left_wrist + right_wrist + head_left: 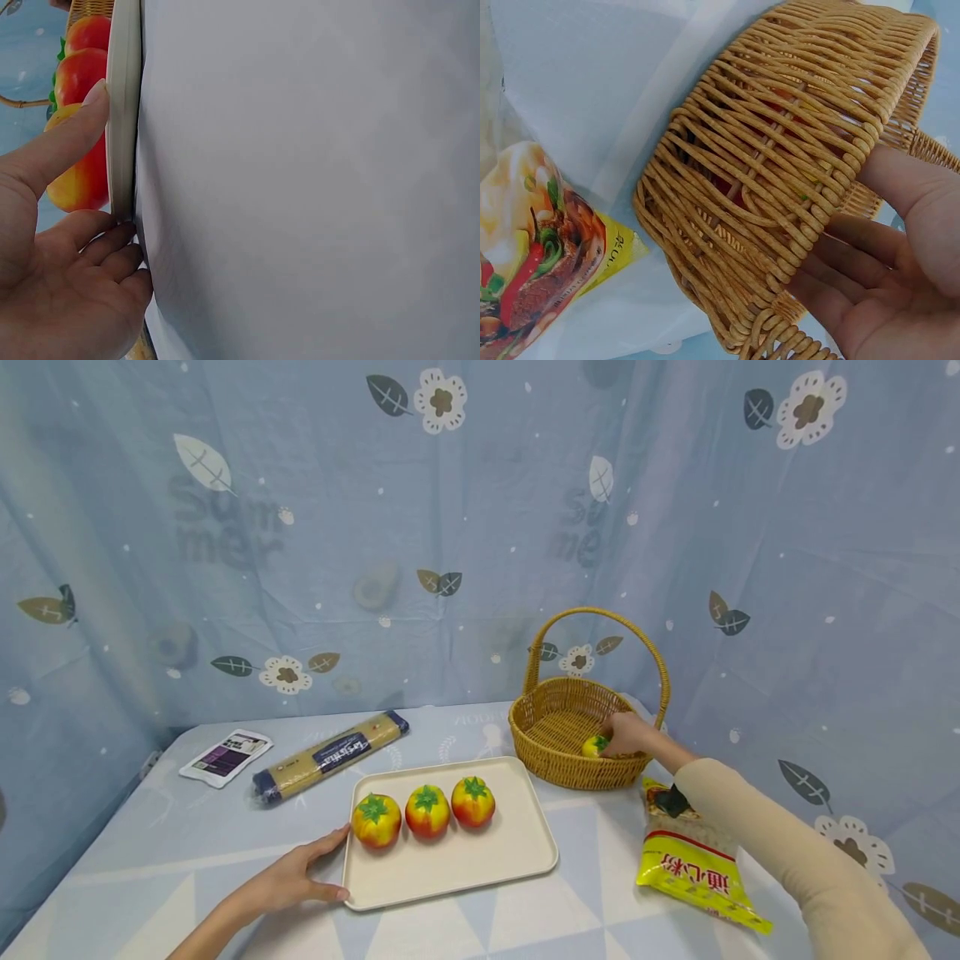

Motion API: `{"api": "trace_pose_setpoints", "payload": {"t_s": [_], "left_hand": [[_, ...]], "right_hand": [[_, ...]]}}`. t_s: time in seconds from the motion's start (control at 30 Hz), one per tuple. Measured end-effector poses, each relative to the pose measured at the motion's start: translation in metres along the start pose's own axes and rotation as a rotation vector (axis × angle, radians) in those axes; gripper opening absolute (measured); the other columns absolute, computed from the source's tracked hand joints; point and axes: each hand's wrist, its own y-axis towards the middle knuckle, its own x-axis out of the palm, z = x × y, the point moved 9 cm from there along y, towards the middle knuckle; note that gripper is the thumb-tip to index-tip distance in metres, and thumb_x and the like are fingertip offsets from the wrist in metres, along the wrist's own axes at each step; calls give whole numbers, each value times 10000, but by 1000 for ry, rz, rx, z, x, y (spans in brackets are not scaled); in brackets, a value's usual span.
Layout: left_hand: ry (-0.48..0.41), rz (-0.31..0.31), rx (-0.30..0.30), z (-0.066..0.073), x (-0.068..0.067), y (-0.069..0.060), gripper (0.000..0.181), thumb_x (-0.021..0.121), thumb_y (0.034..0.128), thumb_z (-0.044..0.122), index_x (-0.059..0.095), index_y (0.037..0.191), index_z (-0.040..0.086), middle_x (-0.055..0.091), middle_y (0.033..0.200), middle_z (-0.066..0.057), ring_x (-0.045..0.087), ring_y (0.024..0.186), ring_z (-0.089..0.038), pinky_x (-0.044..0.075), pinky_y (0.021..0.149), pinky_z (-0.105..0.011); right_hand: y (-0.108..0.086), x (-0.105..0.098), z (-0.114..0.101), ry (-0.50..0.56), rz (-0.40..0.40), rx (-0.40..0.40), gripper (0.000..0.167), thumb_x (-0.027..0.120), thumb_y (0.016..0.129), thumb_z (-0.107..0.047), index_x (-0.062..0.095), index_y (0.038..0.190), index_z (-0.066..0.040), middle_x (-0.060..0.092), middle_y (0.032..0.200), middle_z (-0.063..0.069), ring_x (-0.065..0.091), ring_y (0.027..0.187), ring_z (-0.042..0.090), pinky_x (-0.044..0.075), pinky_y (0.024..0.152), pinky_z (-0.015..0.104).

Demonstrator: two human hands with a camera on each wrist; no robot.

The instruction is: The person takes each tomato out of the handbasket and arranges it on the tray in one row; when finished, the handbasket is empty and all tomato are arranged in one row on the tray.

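Observation:
My left hand (288,881) touches the left side of a cream tray (517,852), thumb near its front corner. In the left wrist view the thumb (75,139) rests against the tray's rim (124,112). Three red-and-yellow tomatoes (426,812) with green leafy tops sit in a row on the tray. My right hand (628,735) reaches inside a wicker basket (547,752) and grips another tomato (595,746). In the right wrist view the weave partly hides that tomato, and the basket's rim covers the fingertips of the hand (885,277).
A yellow bag of pasta (693,864) lies right of the tray, below the right forearm. Behind the tray's left side lie a long spaghetti pack (330,756) and a white-and-purple packet (227,757). The basket's tall handle (600,612) arches upward. A blue patterned curtain (450,527) hangs behind the table.

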Motion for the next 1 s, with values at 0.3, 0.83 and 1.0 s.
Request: {"api": "trace_pose_setpoints", "payload": {"t_s": [0.3,0.83,1.0], "left_hand": [[-4,3,1,0,-1,0,981,831,739,292,285,1460,-87,232,1476,-358,177,1340,-572,138,1061,-690],[-4,2,6,3,0,0,977,826,747,294,280,1459,-94,230,1475,-361,175,1342,-571,150,1061,-689],[-9,4,0,3,0,-1,981,828,744,291,278,1460,-92,229,1475,-360,173,1342,-571,140,1063,-688]], "right_hand": [[2,5,3,41,3,-11,535,735,856,-182,561,1246,139,628,1169,273,606,1057,391,551,843,459],[-2,-32,-4,59,84,-5,587,801,795,-238,598,1209,126,641,1123,251,628,940,323,570,734,400],[-7,-40,-11,40,90,3,594,798,802,-243,590,1244,95,616,1169,251,603,988,342,561,730,390]]}}
